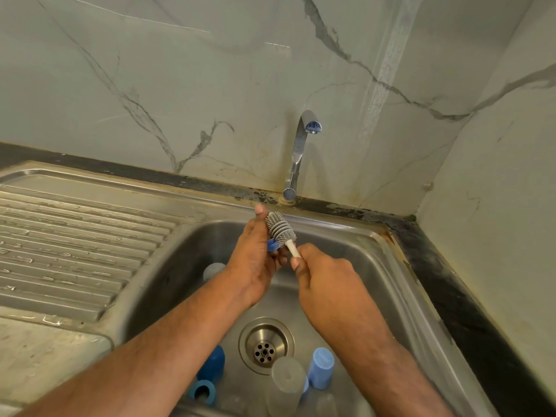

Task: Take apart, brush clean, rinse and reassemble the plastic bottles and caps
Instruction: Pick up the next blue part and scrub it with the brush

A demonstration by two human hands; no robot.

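Note:
Over the steel sink (355, 254), my left hand (255, 257) holds a small blue cap (273, 244), mostly hidden by my fingers. My right hand (323, 275) grips the white handle of a grey bottle brush (279, 229), whose bristled head lies against the cap and my left palm. At the sink's near end lie a dark blue bottle part (212, 364), a blue ring cap (203, 392), a light blue cap (321, 368) and a clear plastic bottle (285, 383). Another pale part (213, 270) shows behind my left wrist.
A chrome tap (301, 145) stands at the back rim; no water runs from it. The round drain (266, 346) is in the basin floor. A ribbed, wet draining board (75, 245) lies to the left. Marble walls close in behind and on the right.

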